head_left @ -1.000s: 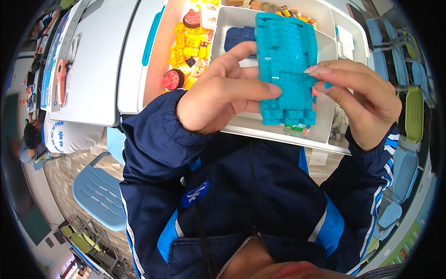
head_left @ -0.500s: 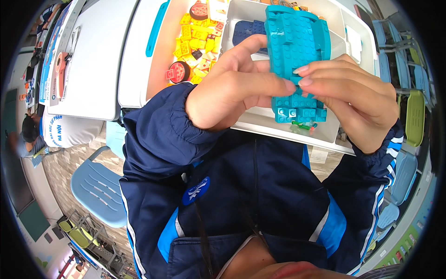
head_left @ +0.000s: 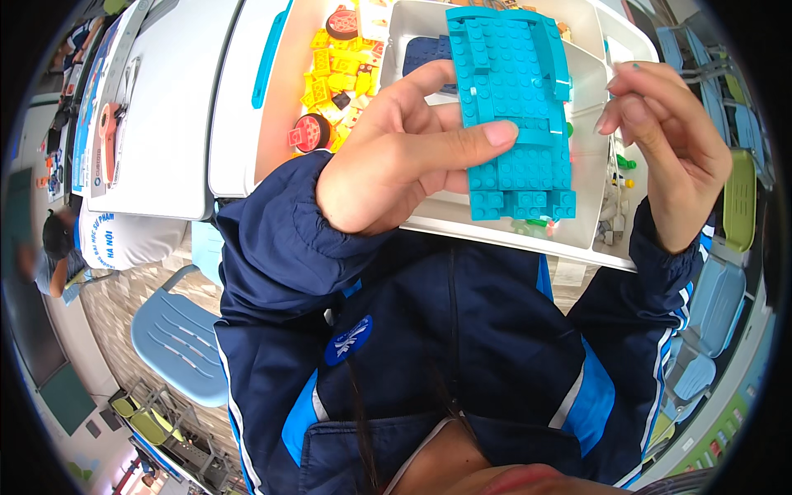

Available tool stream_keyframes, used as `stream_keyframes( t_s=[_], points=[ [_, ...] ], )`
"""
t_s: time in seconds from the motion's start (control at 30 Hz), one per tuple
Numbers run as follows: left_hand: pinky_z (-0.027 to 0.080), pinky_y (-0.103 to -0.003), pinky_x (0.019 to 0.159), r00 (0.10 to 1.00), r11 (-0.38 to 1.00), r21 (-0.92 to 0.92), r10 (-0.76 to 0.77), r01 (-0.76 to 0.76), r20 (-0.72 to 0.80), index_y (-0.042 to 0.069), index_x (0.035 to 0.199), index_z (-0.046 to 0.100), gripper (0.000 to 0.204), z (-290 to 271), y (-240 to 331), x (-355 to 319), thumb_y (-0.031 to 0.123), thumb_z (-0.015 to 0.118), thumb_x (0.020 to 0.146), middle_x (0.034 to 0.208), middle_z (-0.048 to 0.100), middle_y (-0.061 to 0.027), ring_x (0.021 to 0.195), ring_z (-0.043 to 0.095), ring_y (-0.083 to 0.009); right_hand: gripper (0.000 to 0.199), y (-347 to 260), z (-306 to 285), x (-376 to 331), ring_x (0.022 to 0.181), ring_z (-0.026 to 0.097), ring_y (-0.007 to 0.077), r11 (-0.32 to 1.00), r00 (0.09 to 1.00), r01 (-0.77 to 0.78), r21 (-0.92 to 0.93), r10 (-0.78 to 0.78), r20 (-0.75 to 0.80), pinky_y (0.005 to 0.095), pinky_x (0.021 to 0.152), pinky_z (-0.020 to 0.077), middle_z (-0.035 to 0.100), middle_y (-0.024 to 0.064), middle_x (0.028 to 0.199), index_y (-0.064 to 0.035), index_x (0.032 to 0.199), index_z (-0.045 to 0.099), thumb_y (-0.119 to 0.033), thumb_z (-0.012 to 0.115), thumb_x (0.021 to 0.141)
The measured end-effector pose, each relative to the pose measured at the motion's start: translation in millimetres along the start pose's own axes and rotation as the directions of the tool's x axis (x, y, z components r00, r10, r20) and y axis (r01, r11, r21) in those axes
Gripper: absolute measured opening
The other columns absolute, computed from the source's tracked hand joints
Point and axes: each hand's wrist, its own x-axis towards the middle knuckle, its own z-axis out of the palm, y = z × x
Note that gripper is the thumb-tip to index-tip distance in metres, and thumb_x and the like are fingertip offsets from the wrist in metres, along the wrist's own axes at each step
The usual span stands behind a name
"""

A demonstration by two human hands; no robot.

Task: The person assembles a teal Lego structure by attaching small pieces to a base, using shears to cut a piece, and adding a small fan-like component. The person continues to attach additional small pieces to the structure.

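My left hand (head_left: 396,157) is closed on a long teal brick build (head_left: 516,115), its thumb lying across the studded face and its fingers behind the left edge. The build is held tilted up over a white sorting tray (head_left: 495,238). To the right of it, and apart from it, is my right hand (head_left: 681,157), with its fingers curled in toward the thumb. A tiny teal speck shows by its fingertips; whether they hold a small piece cannot be made out.
Yellow bricks (head_left: 337,74) and red-and-black wheels (head_left: 312,132) fill the tray's left compartment. A dark blue plate (head_left: 425,56) lies behind my left fingers. Small green pieces (head_left: 627,162) lie in the right compartment. A white table (head_left: 169,99) stands at left, near a blue chair (head_left: 181,338).
My right hand has come off the teal build and moved right, its fingers curled. My left hand has shifted the build slightly left, and its studded face shows more fully.
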Motion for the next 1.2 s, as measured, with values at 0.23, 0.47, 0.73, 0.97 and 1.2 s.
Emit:
stream_keyframes(
  t_s=[0.23, 0.47, 0.73, 0.97, 1.2],
  points=[
    [0.058, -0.033, 0.087, 0.989, 0.976, 0.172, 0.142, -0.133, -0.042, -0.003, 0.134, 0.042, 0.053, 3.8, -3.4, -1.9, 0.007, 0.071, 0.092, 0.116, 0.07, -0.0162, 0.102, 0.07, -0.0216, 0.038, 4.8, 22.9, 10.6, 0.083, 0.064, 0.0097, 0.886, 0.918, -0.365, 0.286, 0.292, 0.268, 0.0228, 0.073, 0.0502, 0.07, 0.0073, 0.095, 0.0028, 0.11, 0.068, -0.031, 0.072, 0.094],
    [0.057, -0.034, 0.092, 0.976, 0.963, 0.168, 0.218, -0.21, -0.028, -0.004, 0.134, 0.04, 0.051, 8.1, -7.0, -3.8, 0.001, 0.068, 0.092, 0.119, 0.068, -0.0175, 0.108, 0.068, -0.0216, 0.038, 11.9, 38.8, 9.0, 0.068, 0.057, 0.0039, 0.795, 0.839, -0.498, 0.346, 0.341, 0.423, 0.0198, 0.059, 0.0449, 0.068, 0.0024, 0.086, 0.001, 0.11, 0.068, -0.033, 0.07, 0.094],
    [0.057, -0.034, 0.091, 0.971, 0.929, 0.301, 0.237, -0.214, -0.04, -0.005, 0.132, 0.042, 0.05, 9.8, -4.1, -5.1, -0.002, 0.069, 0.09, 0.116, 0.069, -0.0184, 0.105, 0.068, -0.0213, 0.033, 6.2, 45.1, 2.4, 0.071, 0.059, 0.0042, 0.82, 0.883, -0.438, 0.367, 0.316, 0.348, 0.0193, 0.062, 0.0466, 0.07, 0.0044, 0.091, 0.0023, 0.116, 0.067, -0.022, 0.07, 0.095],
    [0.059, -0.033, 0.086, 0.978, 0.956, 0.249, 0.186, -0.158, -0.095, -0.004, 0.133, 0.042, 0.052, 3.3, -3.0, 2.0, 0.001, 0.071, 0.09, 0.113, 0.07, -0.0172, 0.101, 0.07, -0.0212, 0.028, 13.4, 37.9, 8.9, 0.075, 0.06, 0.0062, 0.834, 0.873, -0.441, 0.333, 0.312, 0.375, 0.0215, 0.067, 0.0498, 0.07, 0.0066, 0.094, 0.0026, 0.115, 0.068, -0.019, 0.068, 0.096],
    [0.058, -0.04, 0.088, 0.963, 0.972, 0.059, 0.232, -0.226, -0.137, 0.001, 0.136, 0.041, 0.047, 2.8, -5.6, 2.1, 0.012, 0.064, 0.097, 0.119, 0.067, -0.0151, 0.105, 0.069, -0.023, 0.034, 22.5, 13.6, 17.4, 0.085, 0.057, 0.0107, 0.945, 0.985, -0.158, 0.286, 0.17, -0.018, 0.0257, 0.083, 0.0456, 0.068, 0.0141, 0.112, 0.0021, 0.13, 0.058, -0.012, 0.059, 0.1]
  ],
)
